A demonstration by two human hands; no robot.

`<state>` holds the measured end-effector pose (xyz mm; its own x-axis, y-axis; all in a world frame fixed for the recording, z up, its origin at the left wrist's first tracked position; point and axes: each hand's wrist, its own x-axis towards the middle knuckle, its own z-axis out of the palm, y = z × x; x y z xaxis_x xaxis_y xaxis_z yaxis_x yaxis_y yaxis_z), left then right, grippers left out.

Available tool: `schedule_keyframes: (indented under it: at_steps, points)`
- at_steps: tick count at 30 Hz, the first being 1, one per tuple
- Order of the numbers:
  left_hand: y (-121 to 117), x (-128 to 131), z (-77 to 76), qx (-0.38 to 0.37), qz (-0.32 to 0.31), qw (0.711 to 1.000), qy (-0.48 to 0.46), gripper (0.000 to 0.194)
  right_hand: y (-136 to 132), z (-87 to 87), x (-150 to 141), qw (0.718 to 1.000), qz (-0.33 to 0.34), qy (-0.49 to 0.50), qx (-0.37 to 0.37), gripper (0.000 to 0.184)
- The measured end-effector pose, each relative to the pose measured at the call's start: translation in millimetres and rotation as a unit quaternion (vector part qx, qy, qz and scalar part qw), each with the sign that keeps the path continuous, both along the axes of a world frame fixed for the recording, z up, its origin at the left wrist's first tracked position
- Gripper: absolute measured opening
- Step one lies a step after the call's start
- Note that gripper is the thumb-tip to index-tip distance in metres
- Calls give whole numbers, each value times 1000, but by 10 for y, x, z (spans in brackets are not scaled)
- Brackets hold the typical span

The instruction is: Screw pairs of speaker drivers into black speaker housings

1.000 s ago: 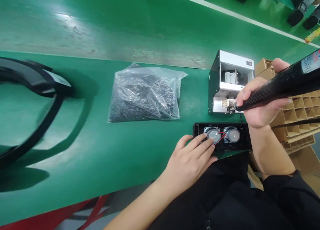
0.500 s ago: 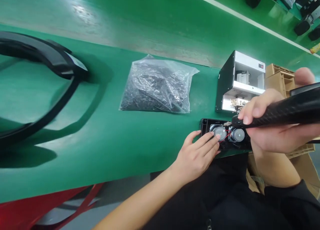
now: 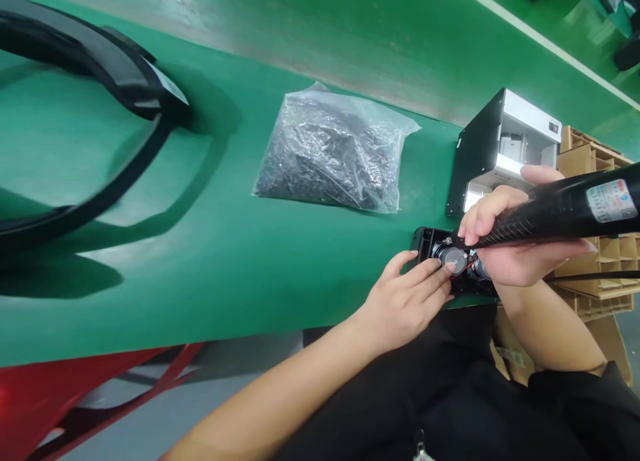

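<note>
A black housing [image 3: 425, 242] with two round speakers lies at the table's near edge. Over its left end my left hand [image 3: 407, 304] grips it, thumb at the left side and fingers across the left speaker [image 3: 454, 261]. My right hand [image 3: 510, 247] is wrapped round a black electric screwdriver [image 3: 565, 207], held almost level. Its tip is down at the housing's upper left part, beside the left speaker. The right speaker [image 3: 481, 269] is partly covered by my right hand, and thin red wires show between the speakers.
Behind the housing stands a black and silver machine [image 3: 505, 147], with divided cardboard trays [image 3: 595, 154] to its right. A clear bag of small dark parts [image 3: 340, 151] lies on the green table [image 3: 300, 261]. A black curved frame [image 3: 130, 87] rises at left.
The screwdriver's tip has moved left, from between the speakers to the upper left side of the left speaker. My left hand keeps its place on the housing. The whole view has shifted slightly.
</note>
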<state>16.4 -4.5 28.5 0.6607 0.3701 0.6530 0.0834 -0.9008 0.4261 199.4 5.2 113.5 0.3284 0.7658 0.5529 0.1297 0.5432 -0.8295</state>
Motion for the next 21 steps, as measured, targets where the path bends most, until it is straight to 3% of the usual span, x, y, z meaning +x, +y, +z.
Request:
schedule_keyframes:
  at_steps: [16, 21]
  points:
    - [-20, 10, -28, 8, 10, 1000, -2, 8, 2, -68, 143, 998, 41, 2, -44, 71]
    - [-25, 2, -30, 9, 10, 1000, 6, 8, -19, -64, 137, 999, 6, -14, -50, 75]
